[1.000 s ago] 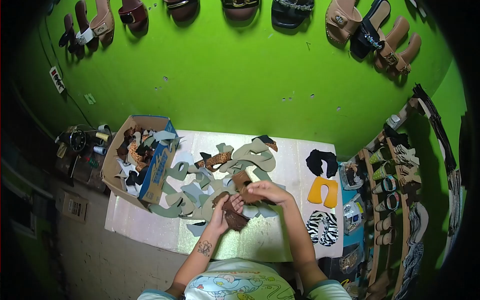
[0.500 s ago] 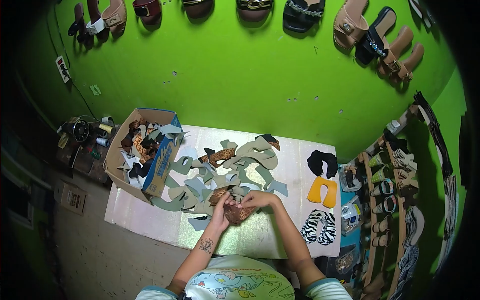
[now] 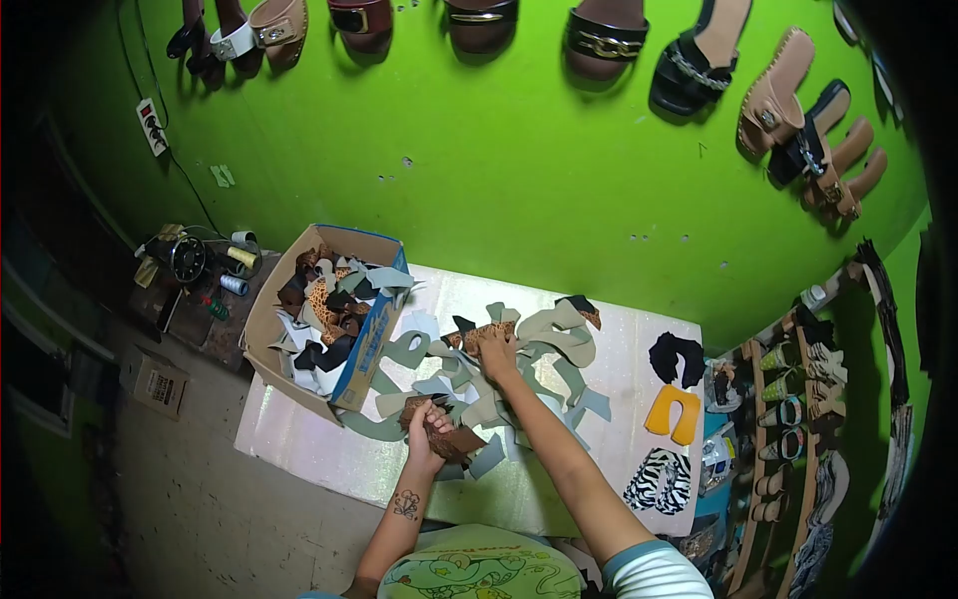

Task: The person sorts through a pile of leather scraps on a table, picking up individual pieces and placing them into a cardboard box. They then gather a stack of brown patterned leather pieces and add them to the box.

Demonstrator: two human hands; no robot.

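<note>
My left hand (image 3: 429, 427) is closed around a bunch of brown leopard-print scraps (image 3: 455, 445) at the near side of the table. Stretched forward over the pile, my right hand (image 3: 496, 354) has its fingers on another leopard-print scrap (image 3: 475, 336) and appears to pinch it; the fingertips are partly hidden. Around both hands lie curved grey-green offcuts (image 3: 565, 341), overlapping one another. A black and leopard-print piece (image 3: 581, 307) rests at the far end of the pile.
A cardboard box (image 3: 374, 344) full of mixed scraps stands at the table's left. Black (image 3: 677, 357), yellow (image 3: 672, 414) and zebra-print U-shaped pieces (image 3: 660, 480) lie along the right edge. Sandals (image 3: 604, 40) hang on the green wall; a shoe rack (image 3: 788, 439) stands at right.
My right hand has left the bunch near my left hand and reached forward to the leopard-print scrap in the pile. My left hand keeps its bunch. The view has shifted leftward and up.
</note>
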